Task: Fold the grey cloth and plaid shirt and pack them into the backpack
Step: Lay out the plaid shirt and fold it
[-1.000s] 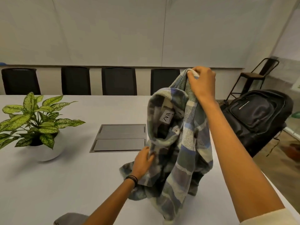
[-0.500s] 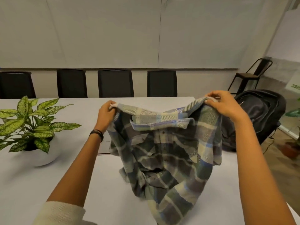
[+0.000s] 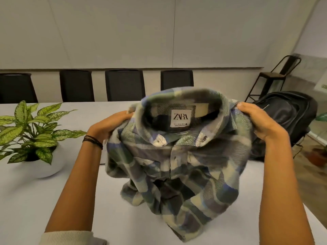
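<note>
The scene is lit softly and evenly, rather dimly, with a faint yellow-green cast. Diffuse shadows are thrown on the table (image 3: 35,209) beneath the white pot (image 3: 49,167) and under the plaid shirt (image 3: 194,174), so the light is judged to fall from above. A dull sheen is seen on the backpack (image 3: 290,112). The shirt's collar and lower folds are smeared by motion blur, while its label (image 3: 180,119) is rendered legibly. The wall seams (image 3: 174,32) are bowed and the forearms (image 3: 76,191) are stretched towards the lower corners by the wide-angle lens.
</note>
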The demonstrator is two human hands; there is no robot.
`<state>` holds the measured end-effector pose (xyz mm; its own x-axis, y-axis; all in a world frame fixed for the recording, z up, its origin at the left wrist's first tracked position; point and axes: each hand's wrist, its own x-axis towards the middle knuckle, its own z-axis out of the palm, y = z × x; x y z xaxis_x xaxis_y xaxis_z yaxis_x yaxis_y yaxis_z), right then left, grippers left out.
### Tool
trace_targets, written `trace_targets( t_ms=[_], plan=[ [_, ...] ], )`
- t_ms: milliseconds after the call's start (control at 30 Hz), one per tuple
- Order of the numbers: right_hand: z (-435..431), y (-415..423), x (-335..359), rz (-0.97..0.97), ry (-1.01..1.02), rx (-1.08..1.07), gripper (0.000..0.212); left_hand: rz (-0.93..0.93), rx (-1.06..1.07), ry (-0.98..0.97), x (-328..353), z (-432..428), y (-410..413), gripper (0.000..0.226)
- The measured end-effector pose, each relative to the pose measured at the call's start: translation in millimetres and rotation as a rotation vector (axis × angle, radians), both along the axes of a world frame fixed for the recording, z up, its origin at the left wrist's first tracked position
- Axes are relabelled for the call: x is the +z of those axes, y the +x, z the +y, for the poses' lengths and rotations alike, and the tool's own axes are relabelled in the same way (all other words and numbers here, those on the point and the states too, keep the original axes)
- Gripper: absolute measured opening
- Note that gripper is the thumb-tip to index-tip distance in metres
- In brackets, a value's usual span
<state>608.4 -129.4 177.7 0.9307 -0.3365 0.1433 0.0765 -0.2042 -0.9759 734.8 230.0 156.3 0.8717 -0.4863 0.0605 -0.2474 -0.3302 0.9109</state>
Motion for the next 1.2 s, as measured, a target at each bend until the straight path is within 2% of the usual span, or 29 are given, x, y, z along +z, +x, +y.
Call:
trace_targets(
  t_ms=[33, 100, 167, 233, 300, 367, 433, 500, 567, 600, 667, 767, 867, 933, 1000, 1100, 1200],
  plan=[
    [0, -2, 2, -0.010, 0.102, 0.030, 0.025, -0.005, -0.002, -0.006, 0, 3, 3, 0.008],
    [2, -4, 7, -0.029, 0.240, 0.094, 0.023, 0.060, 0.042, -0.008, -3, 4, 10, 0.021],
    [5, -1, 14, -0.019, 0.246, 0.165, 0.015, 0.151, 0.093, 0.014, -6, 5, 19, 0.029],
    [6, 8, 15, 0.057, 0.157, 0.213, 0.018, 0.179, 0.014, 0.036, -8, 9, 24, 0.025],
    [2, 19, 13, 0.128, -0.001, 0.149, 0.024, 0.199, -0.055, 0.077, -12, 16, 36, 0.014],
    [-6, 30, 9, 0.145, -0.199, 0.080, 0.023, 0.144, 0.026, 0.096, -17, 21, 52, 0.018],
    [-19, 47, 2, 0.141, -0.552, -0.013, 0.024, -0.040, 0.167, 0.207, -22, 18, 68, 0.024],
    [-26, 69, -7, 0.158, -0.852, -0.170, 0.030, -0.368, 0.314, 0.492, -25, 8, 85, 0.023],
    [-21, 90, -13, 0.146, -0.896, -0.392, 0.028, -0.572, 0.421, 0.690, -27, -6, 101, 0.021],
    [-16, 100, -14, 0.138, -0.866, -0.502, 0.027, -0.610, 0.448, 0.697, -27, -14, 108, 0.022],
    [-11, 121, -10, 0.090, -0.697, -0.613, 0.026, -0.642, 0.489, 0.583, -18, -31, 123, 0.022],
    [-27, 152, 4, -0.047, -0.454, -0.653, 0.021, -0.625, 0.542, 0.241, 13, -56, 141, 0.020],
    [-30, 159, 29, -0.193, -0.363, -0.685, 0.015, -0.600, 0.672, -0.043, 53, -70, 146, 0.023],
    [-21, 153, 45, -0.308, -0.321, -0.658, 0.009, -0.632, 0.656, -0.245, 73, -74, 143, 0.018],
    [-19, 145, 53, -0.410, -0.304, -0.648, 0.017, -0.649, 0.596, -0.426, 85, -70, 136, 0.017],
    [-16, 126, 53, -0.474, -0.284, -0.634, 0.029, -0.694, 0.525, -0.501, 85, -59, 116, 0.026],
    [-16, 110, 36, -0.478, -0.279, -0.621, 0.023, -0.775, 0.452, -0.412, 69, -47, 99, 0.020]
  ],
)
